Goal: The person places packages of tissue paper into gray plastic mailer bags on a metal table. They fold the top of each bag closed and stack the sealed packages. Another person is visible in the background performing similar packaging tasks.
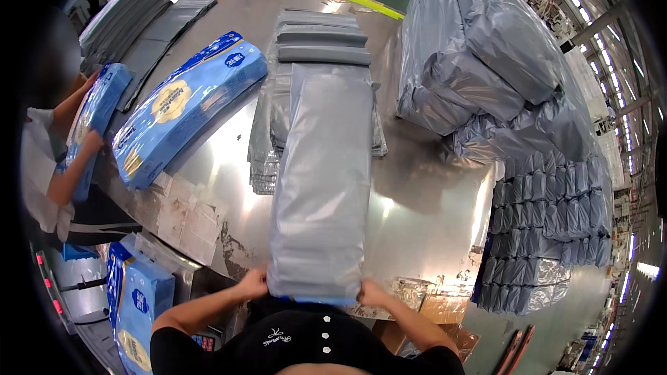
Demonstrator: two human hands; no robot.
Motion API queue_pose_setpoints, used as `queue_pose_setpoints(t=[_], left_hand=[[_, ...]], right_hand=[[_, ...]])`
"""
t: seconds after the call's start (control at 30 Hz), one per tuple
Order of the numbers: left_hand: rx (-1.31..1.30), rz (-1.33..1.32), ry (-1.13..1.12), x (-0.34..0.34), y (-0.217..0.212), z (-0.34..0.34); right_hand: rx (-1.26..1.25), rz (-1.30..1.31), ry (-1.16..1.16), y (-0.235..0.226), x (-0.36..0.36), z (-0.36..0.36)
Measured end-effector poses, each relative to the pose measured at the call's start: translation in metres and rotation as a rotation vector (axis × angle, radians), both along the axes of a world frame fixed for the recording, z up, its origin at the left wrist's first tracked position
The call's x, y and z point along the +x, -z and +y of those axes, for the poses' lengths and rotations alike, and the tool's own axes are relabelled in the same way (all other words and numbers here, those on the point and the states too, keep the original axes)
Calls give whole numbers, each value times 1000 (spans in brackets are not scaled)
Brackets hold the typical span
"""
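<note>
A long grey plastic mailing bag (323, 187) lies lengthwise in front of me, its near end at the table's front edge. A strip of blue package (313, 299) shows at the bag's near opening; the rest of it is hidden inside. My left hand (256, 283) is closed on the bag's near left corner. Closed on the near right corner is my right hand (372, 294). Under the bag's far part lies a stack of flat grey bags (323, 35), fanned out at the back.
A blue tissue-like pack (191, 107) lies left on the metal table (410, 229). Filled grey bags (486, 48) are piled at the back right, with several more stacked (549, 208) beyond the right edge. At left, a co-worker (45, 167) holds another blue pack (97, 121).
</note>
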State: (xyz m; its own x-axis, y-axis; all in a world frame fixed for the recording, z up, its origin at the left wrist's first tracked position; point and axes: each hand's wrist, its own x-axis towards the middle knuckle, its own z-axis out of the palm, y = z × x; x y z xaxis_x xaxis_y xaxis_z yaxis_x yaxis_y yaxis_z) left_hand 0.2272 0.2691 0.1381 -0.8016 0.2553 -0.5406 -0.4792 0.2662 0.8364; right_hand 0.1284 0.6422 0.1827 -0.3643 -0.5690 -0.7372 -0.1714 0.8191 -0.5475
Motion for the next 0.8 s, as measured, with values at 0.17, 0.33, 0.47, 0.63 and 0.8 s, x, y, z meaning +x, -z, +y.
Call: queue_pose_setpoints(t=[0.17, 0.33, 0.47, 0.63, 0.8], left_hand=[[87, 259, -418, -96, -64, 2], [-170, 163, -382, -68, -7, 7], [-55, 26, -549, -39, 42, 15], [-348, 259, -345, -41, -7, 34], [134, 35, -587, -32, -6, 18]], right_hand=[[-515, 403, 702, -66, -69, -33], [-304, 480, 652, -19, -19, -7], [-273, 825, 750, 5, 14, -8], [-504, 860, 355, 39, 1, -109], [-285, 985, 335, 54, -28, -158]])
